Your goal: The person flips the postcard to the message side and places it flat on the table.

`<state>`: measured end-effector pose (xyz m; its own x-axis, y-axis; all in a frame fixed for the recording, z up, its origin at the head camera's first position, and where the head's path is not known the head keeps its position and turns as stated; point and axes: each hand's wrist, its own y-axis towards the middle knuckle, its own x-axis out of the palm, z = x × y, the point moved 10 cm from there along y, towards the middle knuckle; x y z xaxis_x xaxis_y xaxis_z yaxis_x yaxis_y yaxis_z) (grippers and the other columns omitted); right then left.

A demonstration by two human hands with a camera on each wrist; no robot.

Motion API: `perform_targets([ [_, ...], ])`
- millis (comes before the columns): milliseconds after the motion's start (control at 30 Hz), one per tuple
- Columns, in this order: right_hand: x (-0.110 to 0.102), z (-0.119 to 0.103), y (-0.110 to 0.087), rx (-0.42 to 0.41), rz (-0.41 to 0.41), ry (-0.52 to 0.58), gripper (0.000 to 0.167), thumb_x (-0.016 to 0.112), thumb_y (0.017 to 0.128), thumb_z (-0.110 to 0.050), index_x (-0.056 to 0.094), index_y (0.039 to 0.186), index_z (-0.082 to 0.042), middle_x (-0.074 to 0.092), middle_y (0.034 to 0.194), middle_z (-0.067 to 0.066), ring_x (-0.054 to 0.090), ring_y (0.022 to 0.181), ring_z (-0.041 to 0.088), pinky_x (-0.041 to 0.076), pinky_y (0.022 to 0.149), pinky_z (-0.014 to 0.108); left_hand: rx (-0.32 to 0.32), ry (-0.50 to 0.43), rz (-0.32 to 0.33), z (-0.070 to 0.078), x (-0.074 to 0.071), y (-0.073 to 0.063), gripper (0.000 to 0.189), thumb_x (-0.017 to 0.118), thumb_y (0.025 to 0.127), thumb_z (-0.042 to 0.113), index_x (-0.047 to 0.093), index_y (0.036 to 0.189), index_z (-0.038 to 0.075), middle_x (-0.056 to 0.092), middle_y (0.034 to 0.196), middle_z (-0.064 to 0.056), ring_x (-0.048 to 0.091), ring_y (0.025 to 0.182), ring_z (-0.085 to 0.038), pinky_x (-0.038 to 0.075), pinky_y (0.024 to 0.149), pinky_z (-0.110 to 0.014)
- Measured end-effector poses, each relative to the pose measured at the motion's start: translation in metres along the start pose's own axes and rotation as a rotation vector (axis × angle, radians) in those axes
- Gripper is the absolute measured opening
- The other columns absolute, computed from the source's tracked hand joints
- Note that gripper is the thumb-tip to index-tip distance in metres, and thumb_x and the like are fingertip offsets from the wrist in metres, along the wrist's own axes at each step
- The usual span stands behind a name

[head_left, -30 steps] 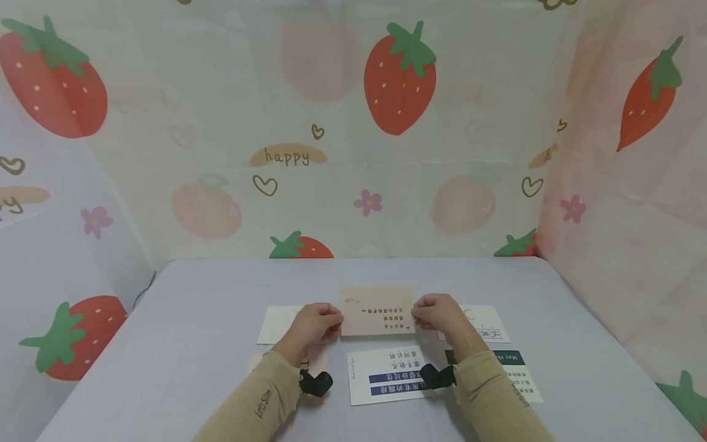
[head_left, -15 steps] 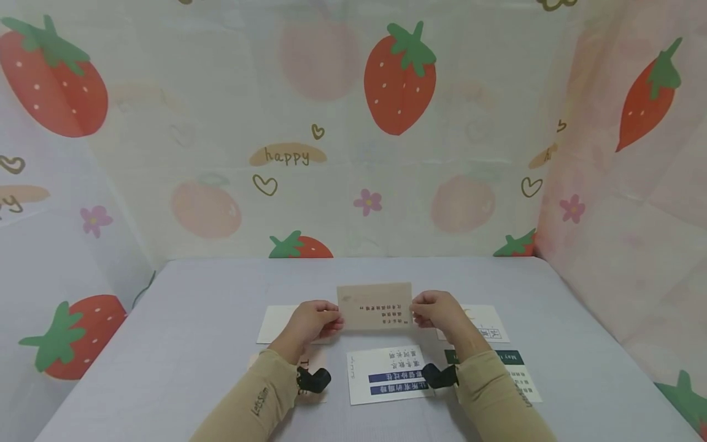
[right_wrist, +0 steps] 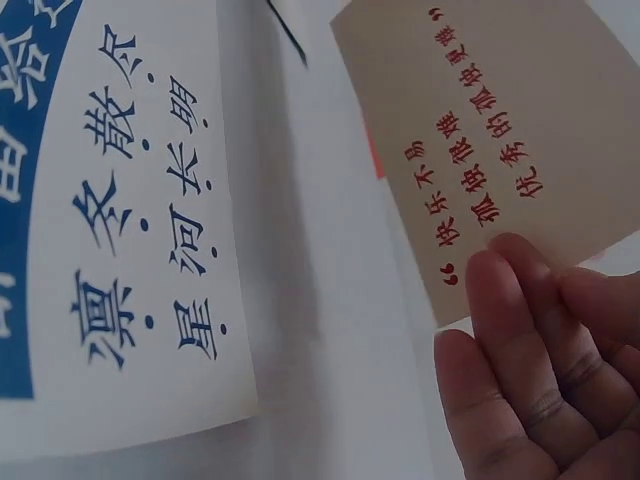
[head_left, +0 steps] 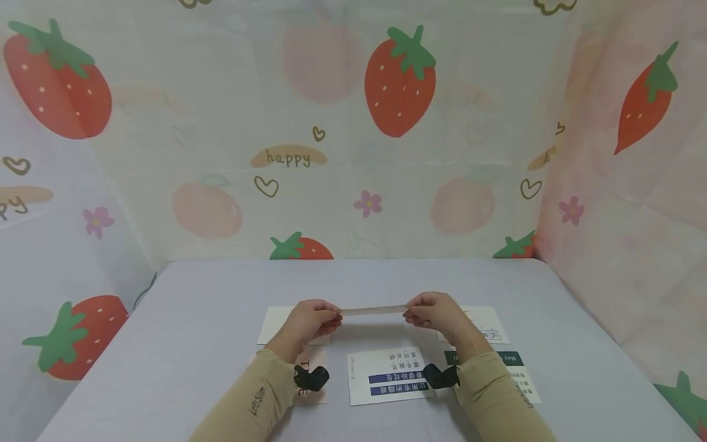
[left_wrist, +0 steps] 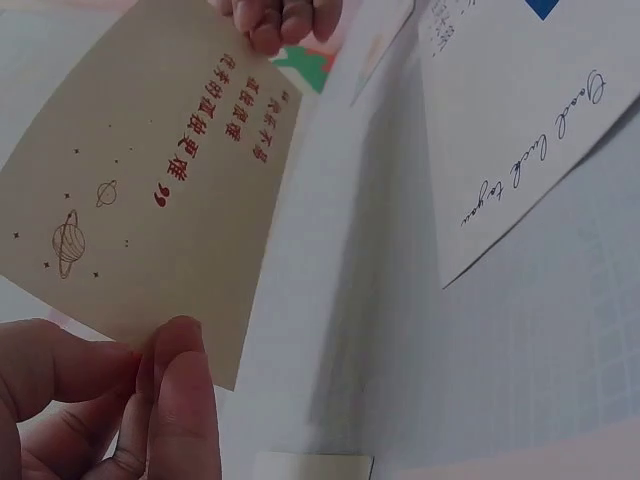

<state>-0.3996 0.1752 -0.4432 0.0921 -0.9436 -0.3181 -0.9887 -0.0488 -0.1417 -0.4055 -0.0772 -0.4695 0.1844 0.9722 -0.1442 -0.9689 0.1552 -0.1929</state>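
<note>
A beige card (head_left: 373,310) is held above the table, seen nearly edge-on in the head view. My left hand (head_left: 312,322) pinches one short end between thumb and fingers, and my right hand (head_left: 439,314) pinches the other. In the left wrist view the card (left_wrist: 170,170) shows red Chinese writing and small planet drawings, and bends slightly. The right wrist view has the same red text on the card (right_wrist: 500,140), with fingertips (right_wrist: 490,275) at its edge. Below it a white card (head_left: 389,376) with blue bands lies flat on the table.
Around the hands several more cards lie flat: a white one (head_left: 272,325) at back left, a pinkish one (head_left: 315,393) at front left, a white one (head_left: 488,316) at back right and a green-topped one (head_left: 513,359) at front right. Strawberry-print sheets (head_left: 397,202) wall the table.
The beige card has tilted from showing its printed face to nearly edge-on in the head view. Both hands keep hold of it and have shifted only slightly; the cards on the table stay put.
</note>
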Motion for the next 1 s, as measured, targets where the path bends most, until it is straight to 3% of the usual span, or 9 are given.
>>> perform_targets([
  [400,0.0031,0.0027,-0.0016,0.009,-0.02,0.024,0.014,0.064,0.085,-0.012,0.066,0.093,-0.001,0.065,0.086,0.009,0.066,0.081,0.022,0.054,0.074,0.032,-0.007,0.002,0.04,-0.0037,-0.0036,0.0015,0.017,0.055,0.089,0.01,0.066,0.097,0.0,0.061,0.092,-0.01,0.061,0.074,-0.014,0.054,0.069,-0.027],
  [600,0.0019,0.001,-0.0019,0.0,0.001,0.002,0.016,0.065,0.082,-0.007,0.065,0.097,-0.001,0.065,0.084,0.008,0.064,0.074,0.019,0.054,0.071,0.032,-0.009,0.005,0.046,-0.0039,-0.0031,0.0023,0.018,0.055,0.089,0.01,0.066,0.1,0.002,0.061,0.096,-0.009,0.06,0.075,-0.013,0.053,0.07,-0.027],
  [1000,-0.0042,-0.0003,0.0027,-0.002,0.082,-0.03,0.019,0.062,0.083,-0.002,0.063,0.102,-0.003,0.063,0.088,0.009,0.063,0.075,0.017,0.054,0.072,0.032,-0.011,-0.084,0.018,0.0016,-0.0005,-0.0024,0.026,0.053,0.09,0.006,0.057,0.115,-0.002,0.063,0.096,-0.013,0.063,0.08,-0.015,0.053,0.075,-0.028],
])
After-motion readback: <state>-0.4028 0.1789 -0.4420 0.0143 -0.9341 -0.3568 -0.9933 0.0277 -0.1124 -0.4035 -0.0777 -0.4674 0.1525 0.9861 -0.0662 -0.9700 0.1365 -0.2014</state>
